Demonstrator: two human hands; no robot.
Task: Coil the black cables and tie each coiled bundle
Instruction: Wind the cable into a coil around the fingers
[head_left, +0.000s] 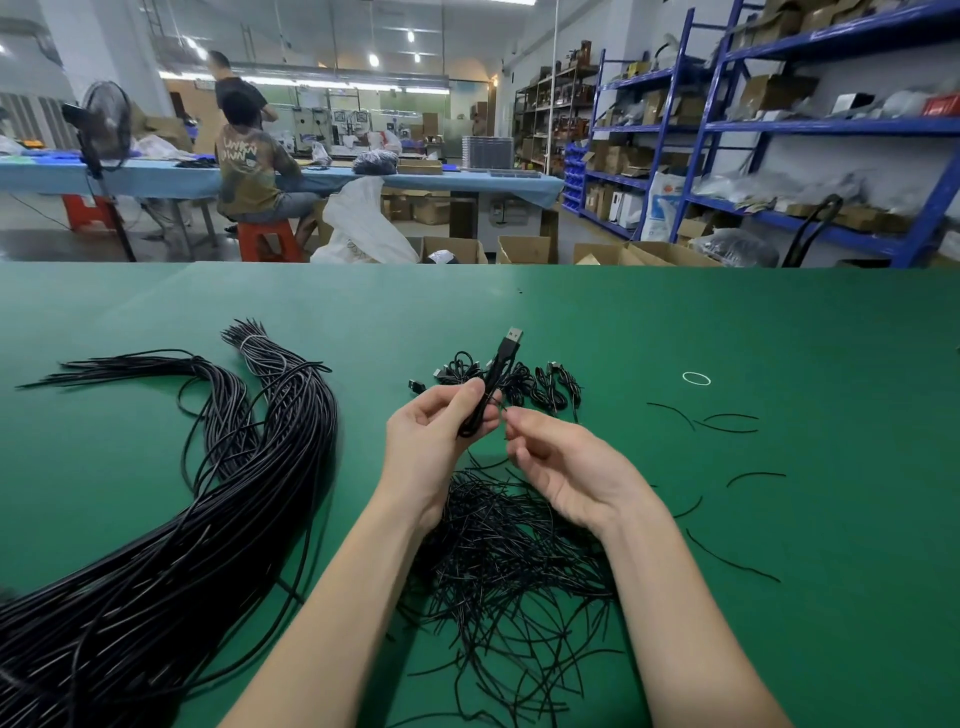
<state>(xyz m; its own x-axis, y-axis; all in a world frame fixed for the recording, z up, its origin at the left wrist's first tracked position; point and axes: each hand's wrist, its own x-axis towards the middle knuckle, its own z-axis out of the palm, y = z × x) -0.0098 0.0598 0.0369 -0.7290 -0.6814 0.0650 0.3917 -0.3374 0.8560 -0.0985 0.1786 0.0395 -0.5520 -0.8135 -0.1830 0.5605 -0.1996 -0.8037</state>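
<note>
- Left hand (439, 434) grips a coiled cable (488, 387) upright, plug up, to steady it; right hand (558, 465) just beside pinches a thin tie (503, 409), apparently to bind it
- Finished bundles (524, 382) lie just beyond the hands; loose ties (514, 561) wait beneath the wrists on the green surface (779, 338)

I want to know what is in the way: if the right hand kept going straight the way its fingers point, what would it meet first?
Most likely the coiled cable held upright in the left hand. The right hand points up and left, its fingertips almost at the coil. Depth is hard to judge from one view.
</note>
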